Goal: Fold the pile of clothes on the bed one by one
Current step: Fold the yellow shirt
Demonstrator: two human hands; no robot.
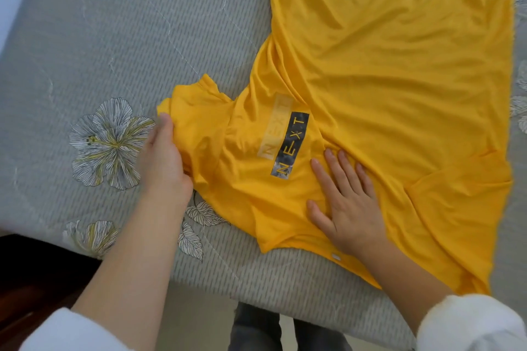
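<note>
Left hand (164,157) grips the shirt (385,71) sleeve; right hand (346,202) presses flat, fingers straight, beside "NEXT" (printed twice).

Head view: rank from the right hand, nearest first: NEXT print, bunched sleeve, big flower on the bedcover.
1. NEXT print: just left of the right hand, on the yellow shirt.
2. bunched sleeve: farther left, gripped by the left hand.
3. big flower: far left, on the bedcover.

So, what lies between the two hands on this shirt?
In the head view, rumpled fabric of the yellow T-shirt, bearing its NEXT print, lies between the left hand, gripping the sleeve, and the right hand, pressed flat.
</note>
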